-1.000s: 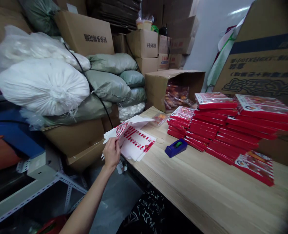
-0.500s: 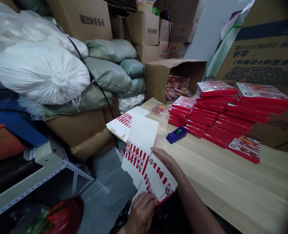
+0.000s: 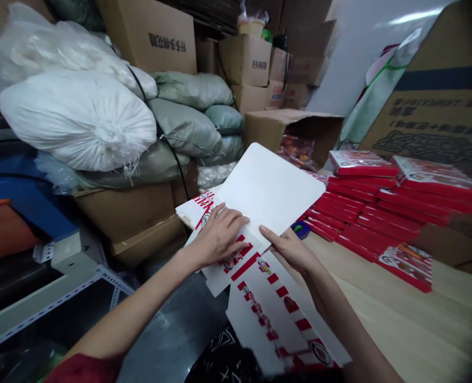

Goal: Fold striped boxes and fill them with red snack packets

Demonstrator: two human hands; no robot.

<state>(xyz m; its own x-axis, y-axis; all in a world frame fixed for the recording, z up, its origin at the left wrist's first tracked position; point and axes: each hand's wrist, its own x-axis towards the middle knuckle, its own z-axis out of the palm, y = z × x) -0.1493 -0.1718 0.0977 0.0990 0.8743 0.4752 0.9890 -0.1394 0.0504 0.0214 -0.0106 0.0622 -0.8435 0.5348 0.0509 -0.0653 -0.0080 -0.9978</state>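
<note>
The printed carton blank is at mid-scene, held off the near left edge of the counter, its plain white flap raised toward the far side and its red-and-white striped panels sloping down to the near side, above dark patterned clothing. The left hand reaches in from the near left, forearm slanting up, a red sleeve at its lower end; palm down, its fingers are parted and slightly bent, laid over the blank near the base of the flap without closing round it. The right hand comes from the near right, forearm angled inward, and grasps the blank's right edge, thumb on top of the white face; its other fingers are largely hidden beneath. Further printed sheets lie to the left, partly covered by the blank. A blue tape dispenser shows just beyond the right hand. Stacked red boxes stand to the right, with an open cardboard box on the far side.
</note>
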